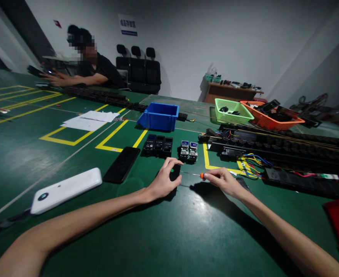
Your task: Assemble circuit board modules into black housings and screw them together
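My left hand [166, 180] is closed around a small black case [174, 172] that has a green dot on it, held just above the green table. Between the fingers and thumb of my right hand [224, 181] is a screwdriver [201, 175] with an orange handle. Its thin shaft points left, and the tip is at or near the case's right side; whether they touch I cannot tell. Beyond my hands stand two small circuit boards with screens [189, 151]. Left of the boards, several black housings [158, 145] lie in a row.
A black phone [122, 164] and a white device [67, 190] lie at left. Behind are a blue bin [159, 116], papers [88, 120], a green basket [233, 111] and an orange basket [273, 117]. Black strips with wires [279, 150] fill the right. A co-worker [97, 69] sits far left.
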{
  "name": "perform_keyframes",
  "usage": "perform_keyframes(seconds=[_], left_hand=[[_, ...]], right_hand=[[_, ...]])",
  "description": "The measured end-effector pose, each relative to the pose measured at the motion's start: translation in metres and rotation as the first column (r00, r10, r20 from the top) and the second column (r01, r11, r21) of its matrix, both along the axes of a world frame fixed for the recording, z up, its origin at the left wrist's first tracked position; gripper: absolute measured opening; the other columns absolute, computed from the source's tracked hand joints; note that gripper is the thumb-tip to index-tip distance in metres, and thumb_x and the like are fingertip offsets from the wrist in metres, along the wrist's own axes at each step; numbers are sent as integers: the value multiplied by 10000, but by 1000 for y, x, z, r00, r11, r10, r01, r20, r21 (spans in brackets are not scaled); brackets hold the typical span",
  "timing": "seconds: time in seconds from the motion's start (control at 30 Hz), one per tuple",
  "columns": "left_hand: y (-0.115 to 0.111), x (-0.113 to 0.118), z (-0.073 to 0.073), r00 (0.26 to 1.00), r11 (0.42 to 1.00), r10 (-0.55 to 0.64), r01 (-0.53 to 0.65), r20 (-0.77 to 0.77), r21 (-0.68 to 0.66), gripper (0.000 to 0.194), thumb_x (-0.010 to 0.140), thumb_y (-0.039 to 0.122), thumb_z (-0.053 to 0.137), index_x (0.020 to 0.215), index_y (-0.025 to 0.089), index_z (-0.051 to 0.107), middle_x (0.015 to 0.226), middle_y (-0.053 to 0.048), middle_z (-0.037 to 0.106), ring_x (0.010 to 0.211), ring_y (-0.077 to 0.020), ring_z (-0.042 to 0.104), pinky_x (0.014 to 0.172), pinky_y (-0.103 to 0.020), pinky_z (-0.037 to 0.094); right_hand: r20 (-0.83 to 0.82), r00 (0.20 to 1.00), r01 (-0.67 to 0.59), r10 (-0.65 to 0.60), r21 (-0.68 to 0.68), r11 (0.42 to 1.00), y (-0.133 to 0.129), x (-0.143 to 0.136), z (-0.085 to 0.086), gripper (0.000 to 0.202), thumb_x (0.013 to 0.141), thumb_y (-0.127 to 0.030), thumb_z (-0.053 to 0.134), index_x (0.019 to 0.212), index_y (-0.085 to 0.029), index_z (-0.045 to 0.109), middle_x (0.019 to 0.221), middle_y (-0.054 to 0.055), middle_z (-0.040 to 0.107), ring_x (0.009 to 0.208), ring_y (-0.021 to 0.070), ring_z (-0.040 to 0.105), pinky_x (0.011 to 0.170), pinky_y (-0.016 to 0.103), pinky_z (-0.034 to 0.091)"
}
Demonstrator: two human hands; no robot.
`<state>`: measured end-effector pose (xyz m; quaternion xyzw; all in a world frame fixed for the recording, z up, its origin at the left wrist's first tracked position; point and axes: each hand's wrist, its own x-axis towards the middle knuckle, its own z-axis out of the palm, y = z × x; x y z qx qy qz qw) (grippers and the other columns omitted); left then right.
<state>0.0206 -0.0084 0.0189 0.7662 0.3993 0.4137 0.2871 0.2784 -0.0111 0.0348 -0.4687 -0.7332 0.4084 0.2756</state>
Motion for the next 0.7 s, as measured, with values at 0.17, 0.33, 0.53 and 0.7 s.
perform_keyframes(seconds=[0.17,0.33,0.53,0.7], left_hand=[[3,0,-2,1000,999,9,-9,-3,-35,345,791,171,574,1129,235,543,1134,-53,503,1108,-209,510,1000,-360,403],[5,0,-7,998,992,55,-55,1,-110,329,813,241,593,1137,237,538,1076,-39,513,1004,-194,537,918,-342,435],[5,-1,-4,996,992,80,-74,47,-102,205,828,243,575,1031,217,570,1014,-28,546,984,-183,548,899,-318,431],[8,-2,-2,992,990,109,-103,64,-92,155,794,204,589,947,194,572,955,-28,563,922,-180,561,848,-304,443]], right_hand=[[-64,998,8,-13,-83,997,2,-2,-2,434,855,-530,549,718,-135,666,504,-45,416,452,73,311,422,219,192],[-32,999,39,-40,-15,999,4,-6,-12,410,868,-508,541,702,-151,654,519,-36,466,471,91,391,443,221,255],[24,993,110,-116,180,977,1,-6,-26,328,860,-458,570,815,-173,725,680,25,658,590,154,552,530,254,390],[0,970,230,-242,317,920,0,-4,-30,284,860,-415,587,831,-173,733,766,61,716,680,205,628,619,297,450]])
